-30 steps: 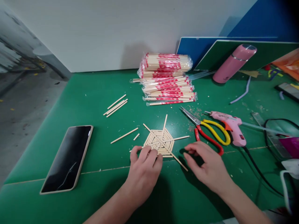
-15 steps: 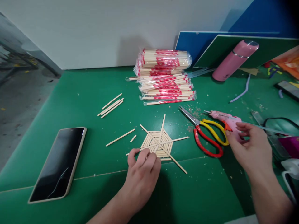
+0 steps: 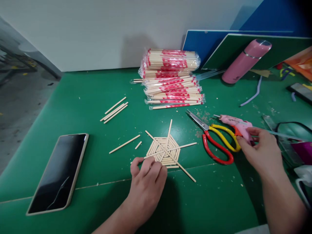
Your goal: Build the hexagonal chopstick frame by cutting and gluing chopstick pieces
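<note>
A web-shaped piece of wooden chopsticks [image 3: 173, 150] lies flat on the green table, with crossing spokes and rows of short sticks between them. At its lower left, my left hand [image 3: 148, 177] has its fingers curled in a pinch on a spoke; the fingertips are partly hidden. To the right, my right hand [image 3: 265, 152] closes around the handle of a pink hot glue gun [image 3: 236, 122], whose nozzle points left. Scissors [image 3: 218, 143] with one red and one yellow handle lie between the web and my right hand.
Cut sticks [image 3: 114, 112] and a short offcut [image 3: 138, 145] lie left of the web. A phone [image 3: 58, 175] rests at the left. Wrapped chopstick packs [image 3: 173, 78] are piled at the back, beside a leaning pink bottle [image 3: 246, 61]. Cluttered items line the right edge.
My right hand's fingers have closed further around the glue gun's handle. My left hand stays at the web almost unmoved. The view has shifted slightly.
</note>
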Motion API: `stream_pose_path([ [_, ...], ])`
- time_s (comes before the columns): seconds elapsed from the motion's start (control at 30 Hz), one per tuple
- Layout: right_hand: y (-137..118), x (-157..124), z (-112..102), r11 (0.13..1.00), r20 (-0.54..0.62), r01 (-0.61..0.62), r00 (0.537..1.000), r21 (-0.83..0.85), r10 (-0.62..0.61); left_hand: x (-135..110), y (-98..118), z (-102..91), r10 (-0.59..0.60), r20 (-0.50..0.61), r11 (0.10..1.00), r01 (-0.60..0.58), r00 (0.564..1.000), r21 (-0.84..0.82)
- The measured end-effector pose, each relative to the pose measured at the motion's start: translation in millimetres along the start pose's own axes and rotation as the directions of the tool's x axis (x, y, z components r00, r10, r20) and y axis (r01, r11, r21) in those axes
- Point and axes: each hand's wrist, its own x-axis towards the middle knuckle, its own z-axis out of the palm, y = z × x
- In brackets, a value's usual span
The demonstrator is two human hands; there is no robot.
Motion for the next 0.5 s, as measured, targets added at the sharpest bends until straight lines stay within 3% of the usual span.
stream_pose_path([
  [0.37, 14.1, 12.6, 0.4, 0.986, 0.130, -0.158, 0.980, 0.049, 0.150, 3.8, 2.3, -4.2, 0.060, -0.065, 0.997, -0.056, 0.996, 0.059],
  [0.5, 11.4, 10.5, -4.6, 0.962, 0.150, -0.199, 0.974, 0.188, 0.172, 2.4, 1.0, -2.9, 0.080, -0.051, 0.995, -0.077, 0.996, 0.058],
])
